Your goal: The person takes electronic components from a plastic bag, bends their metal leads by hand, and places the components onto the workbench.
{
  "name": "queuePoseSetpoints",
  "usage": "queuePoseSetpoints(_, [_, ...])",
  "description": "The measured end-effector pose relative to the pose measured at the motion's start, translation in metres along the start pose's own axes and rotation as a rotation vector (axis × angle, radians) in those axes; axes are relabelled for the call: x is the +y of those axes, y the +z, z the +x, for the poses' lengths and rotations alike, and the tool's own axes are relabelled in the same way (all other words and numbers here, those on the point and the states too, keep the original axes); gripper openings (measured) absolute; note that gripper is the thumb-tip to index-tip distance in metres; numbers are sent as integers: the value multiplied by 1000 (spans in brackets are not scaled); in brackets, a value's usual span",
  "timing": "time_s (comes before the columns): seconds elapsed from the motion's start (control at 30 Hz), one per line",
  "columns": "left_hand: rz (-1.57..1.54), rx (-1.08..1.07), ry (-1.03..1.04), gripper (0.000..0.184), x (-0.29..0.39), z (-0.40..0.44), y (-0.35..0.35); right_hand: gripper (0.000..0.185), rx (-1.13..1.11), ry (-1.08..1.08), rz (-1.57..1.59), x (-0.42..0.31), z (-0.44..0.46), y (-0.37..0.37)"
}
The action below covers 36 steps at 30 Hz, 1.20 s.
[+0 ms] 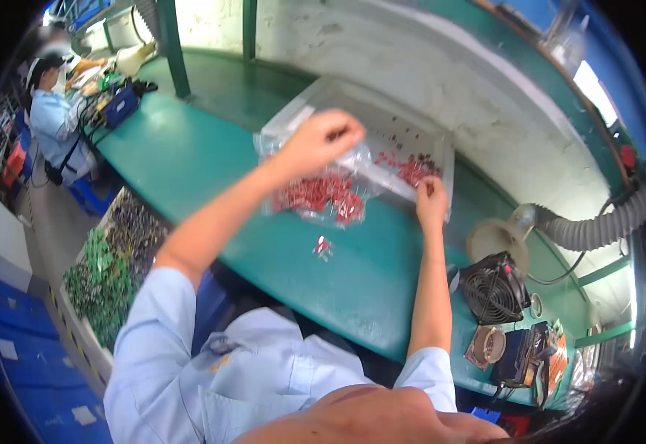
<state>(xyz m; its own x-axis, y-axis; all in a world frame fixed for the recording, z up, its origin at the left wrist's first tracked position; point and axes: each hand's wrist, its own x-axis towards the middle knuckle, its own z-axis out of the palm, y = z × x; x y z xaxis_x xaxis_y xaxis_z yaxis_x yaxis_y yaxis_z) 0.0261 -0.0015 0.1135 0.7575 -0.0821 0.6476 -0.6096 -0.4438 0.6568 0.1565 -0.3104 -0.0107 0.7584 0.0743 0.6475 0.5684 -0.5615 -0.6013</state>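
Note:
My left hand, its fingers curled together, is raised over a clear plastic bag. Red small parts with thin metal leads fill the bag, which lies against the front of a grey-white tray. At the tray's right front corner, my right hand is closed in a pinch. What either hand holds, if anything, is too small or hidden to make out. Near my right fingers, a heap of loose red parts lies inside the tray. A few red and silver parts lie on the green table in front of the bag.
To the right stand a black fan, a funnel-shaped hood on a grey flexible hose, and a tape roll. A box of green and dark parts is at lower left. Another person sits farther along the table.

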Motion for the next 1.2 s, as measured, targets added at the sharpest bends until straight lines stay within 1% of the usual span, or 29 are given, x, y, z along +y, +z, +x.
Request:
queuePoseSetpoints(0.03, [-8,-10,43,19,3,12,-3,11,-28,-10,12,-3,-4,6])
queuePoseSetpoints(0.07, [43,-3,56,20,15,19,-3,10,-16,-90,4,0,-8,17])
queuePoseSetpoints(0.13, [7,14,41,21,18,25,8,11,-115,-164,74,-37,-18,16])
queuePoseSetpoints(0.17, [-6,31,51,21,15,24,16,10,-191,-169,135,-50,-22,15])
queuePoseSetpoints(0.23, [76,30,60,20,5,15,30,10,-374,-203,174,-76,-31,12])
queuePoseSetpoints(0.33, [97,32,78,20,-26,-10,50,11,-628,-258,255,-102,-41,20])
queuePoseSetpoints(0.43, [205,44,94,19,-58,-31,48,11,-858,-265,292,-123,-53,24])
queuePoseSetpoints(0.47, [254,68,137,19,-68,-35,45,11,-923,-267,291,-128,-56,25])
queuePoseSetpoints(0.5, [254,59,129,19,-74,-39,42,11,-990,-270,288,-132,-59,27])
queuePoseSetpoints(0.6, [242,36,113,18,-88,-53,38,12,-1002,-318,325,-137,-70,35])
queuePoseSetpoints(0.63, [216,-3,76,18,-91,-60,39,13,-1001,-330,339,-138,-72,37])
queuePoseSetpoints(0.7, [156,-81,6,18,-101,-70,42,13,-1049,-333,226,-142,-73,38])
queuePoseSetpoints(0.73, [140,-62,97,17,-103,-68,41,14,-1081,-330,170,-143,-74,38])
queuePoseSetpoints(0.83, [119,13,157,17,-101,-65,40,14,-1076,-365,157,-144,-72,46])
queuePoseSetpoints(0.93, [104,27,174,16,-100,-66,41,11,-1323,-112,69,-150,-55,51])
queuePoseSetpoints(0.97, [95,24,180,16,-98,-65,41,11,-1354,-74,69,-151,-50,52])
queuePoseSetpoints(1.0, [74,55,198,12,-86,-66,35,10,-1383,-35,67,-152,-46,53])
queuePoseSetpoints(1.03, [67,33,164,12,-80,-65,30,10,-1413,3,62,-153,-42,50])
queuePoseSetpoints(1.1, [50,1,95,12,-75,-66,27,10,-1277,73,67,-156,-37,33])
queuePoseSetpoints(1.13, [73,38,149,12,-83,-65,31,11,-1218,101,68,-154,-35,21])
queuePoseSetpoints(1.17, [49,37,156,12,-84,-68,33,12,-1161,125,68,-152,-34,8])
queuePoseSetpoints(1.2, [29,37,164,11,-80,-67,31,13,-1142,199,19,-151,-34,-5])
